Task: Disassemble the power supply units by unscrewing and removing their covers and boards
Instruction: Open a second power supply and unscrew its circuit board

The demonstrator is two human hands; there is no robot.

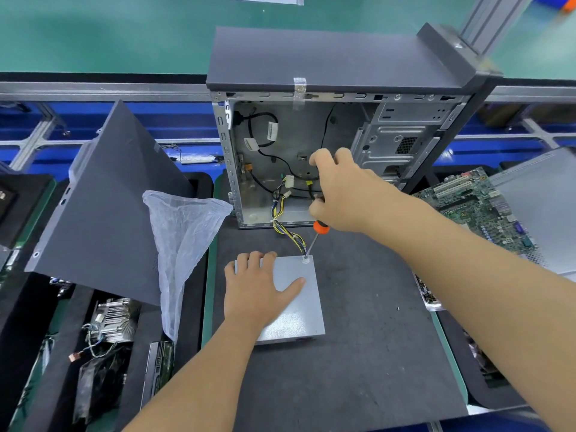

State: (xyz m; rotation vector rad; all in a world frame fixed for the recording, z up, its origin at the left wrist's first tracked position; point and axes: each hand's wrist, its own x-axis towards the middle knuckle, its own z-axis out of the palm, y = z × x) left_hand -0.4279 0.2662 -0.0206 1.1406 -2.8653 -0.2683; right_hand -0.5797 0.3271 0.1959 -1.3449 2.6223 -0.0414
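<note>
Mostly hidden in right hand [338,191]: screwdriver [314,240] handle, tip on power supply unit [296,300].

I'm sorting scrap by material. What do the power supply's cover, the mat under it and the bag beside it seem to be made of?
Power supply cover: apparently bare sheet metal, dull grey with a faint speckled sheen, folded at the edges.
Mat: dark grey and matte, no glare; probably rubber or foam, hard to tell which.
Bag: thin translucent plastic film, crinkled, the dark panel behind showing through.

We stand in an electronics dismantling workshop: gutted grey metal computer case [299,157], loose green circuit board [477,210], blue conveyor frame [174,116].
</note>
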